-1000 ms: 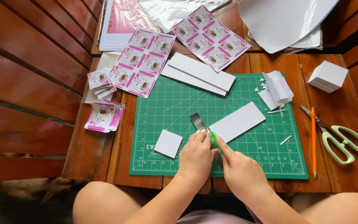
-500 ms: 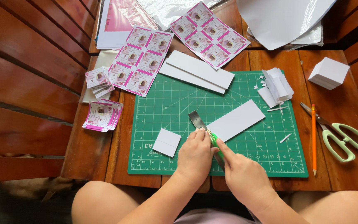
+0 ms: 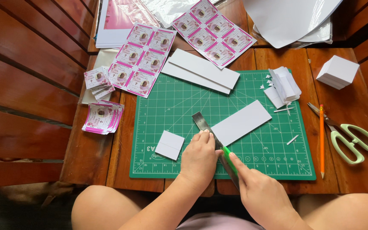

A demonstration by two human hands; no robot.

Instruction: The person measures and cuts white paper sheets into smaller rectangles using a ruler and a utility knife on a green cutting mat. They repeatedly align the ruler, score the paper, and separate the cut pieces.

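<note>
My left hand [image 3: 199, 156] presses flat on a steel ruler [image 3: 204, 124] lying diagonally on the green cutting mat [image 3: 167, 106]. My right hand [image 3: 263, 194] grips a green-handled craft knife [image 3: 229, 159], its tip against the ruler's right edge near the lower end of a white card strip [image 3: 240, 122]. A small white card square [image 3: 170, 145] lies just left of my left hand. The strip's lower left end is hidden by the ruler and my fingers.
Long white strips [image 3: 201, 70] lie across the mat's top edge. Pink sticker sheets [image 3: 140, 59] [image 3: 211, 32] and cut label stacks [image 3: 103, 117] sit at the left. An orange pencil [image 3: 321, 140], green scissors [image 3: 350, 138], folded paper scraps [image 3: 283, 85] and a white card stack [image 3: 337, 71] are at the right.
Both hands stay on the ruler and knife; the right hand has shifted slightly toward me along the ruler's edge. The view has shifted a little.
</note>
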